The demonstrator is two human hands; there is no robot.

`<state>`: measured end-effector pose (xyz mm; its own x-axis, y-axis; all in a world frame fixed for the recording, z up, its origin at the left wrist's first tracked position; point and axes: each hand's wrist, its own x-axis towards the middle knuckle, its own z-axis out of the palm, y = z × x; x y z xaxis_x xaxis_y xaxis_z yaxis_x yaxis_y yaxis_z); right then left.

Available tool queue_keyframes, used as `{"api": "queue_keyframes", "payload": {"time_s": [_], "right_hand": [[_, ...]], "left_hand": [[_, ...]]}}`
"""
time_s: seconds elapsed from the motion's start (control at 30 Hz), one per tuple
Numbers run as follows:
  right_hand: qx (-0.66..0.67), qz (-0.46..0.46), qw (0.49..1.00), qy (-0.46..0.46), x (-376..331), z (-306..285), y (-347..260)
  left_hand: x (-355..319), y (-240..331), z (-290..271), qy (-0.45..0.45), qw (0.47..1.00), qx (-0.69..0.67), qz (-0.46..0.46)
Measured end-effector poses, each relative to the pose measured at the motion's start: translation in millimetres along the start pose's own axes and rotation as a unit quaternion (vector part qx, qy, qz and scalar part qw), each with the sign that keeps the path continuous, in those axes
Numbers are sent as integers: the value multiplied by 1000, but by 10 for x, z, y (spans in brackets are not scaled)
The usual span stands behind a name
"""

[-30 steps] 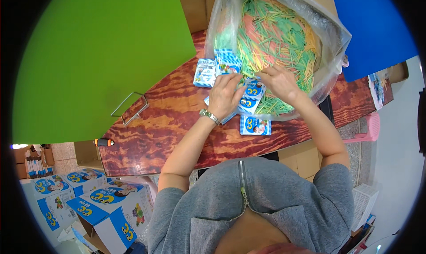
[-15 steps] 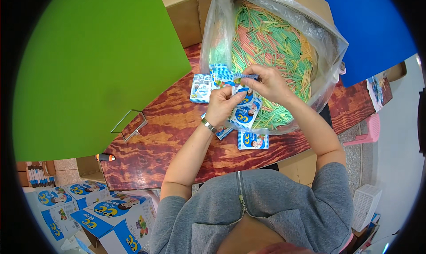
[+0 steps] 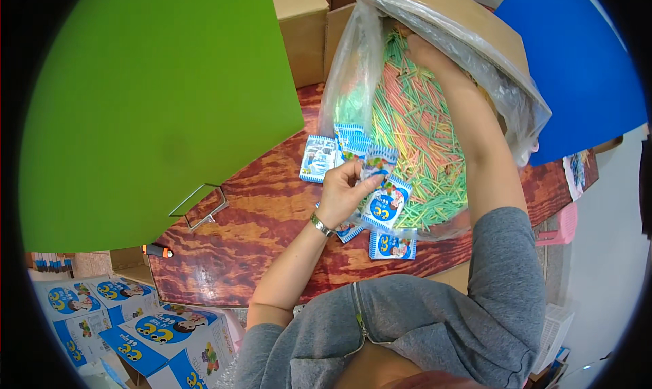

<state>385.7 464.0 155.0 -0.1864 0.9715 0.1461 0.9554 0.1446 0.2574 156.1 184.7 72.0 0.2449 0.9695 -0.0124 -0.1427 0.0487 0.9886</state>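
Observation:
My left hand point(image 3: 345, 189) is raised over the wooden table point(image 3: 258, 233) and pinches a small blue-and-white packet point(image 3: 377, 163) by its upper edge. My right hand point(image 3: 424, 49) reaches far into a clear plastic bag point(image 3: 353, 70) lining a cardboard box point(image 3: 468, 19), resting on the heap of thin coloured sticks point(image 3: 414, 131); whether it holds any sticks I cannot tell. More blue packets point(image 3: 319, 158) lie on the table beside the bag, one packet point(image 3: 392, 245) lies near the front edge, and another packet point(image 3: 384, 206) leans on the sticks.
A large green board point(image 3: 156, 97) covers the left and a blue board point(image 3: 577, 70) the upper right. A wire frame point(image 3: 200, 206) lies on the table. Blue-and-white printed cartons point(image 3: 156, 335) stand on the floor at lower left. A pink basket point(image 3: 564, 226) stands at the right.
My right hand left the packets and reached up deep into the bag of sticks. My left hand lifted one packet off the pile and holds it up.

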Motion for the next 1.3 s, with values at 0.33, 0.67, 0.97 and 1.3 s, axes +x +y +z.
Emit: {"api": "queue_keyframes", "payload": {"time_s": [0.33, 0.67, 0.97, 1.3], "right_hand": [[185, 54, 956, 220, 185, 250, 20], [605, -27, 765, -218, -1427, -304, 110], [807, 26, 441, -392, -2493, -83, -234], [736, 5, 572, -363, -2652, -406, -202]], "left_hand": [[-47, -38, -112, 19, 999, 26, 14], [155, 356, 145, 39, 979, -199, 24], [445, 305, 567, -64, 941, -332, -8], [87, 436, 468, 49, 975, -203, 78]]}}
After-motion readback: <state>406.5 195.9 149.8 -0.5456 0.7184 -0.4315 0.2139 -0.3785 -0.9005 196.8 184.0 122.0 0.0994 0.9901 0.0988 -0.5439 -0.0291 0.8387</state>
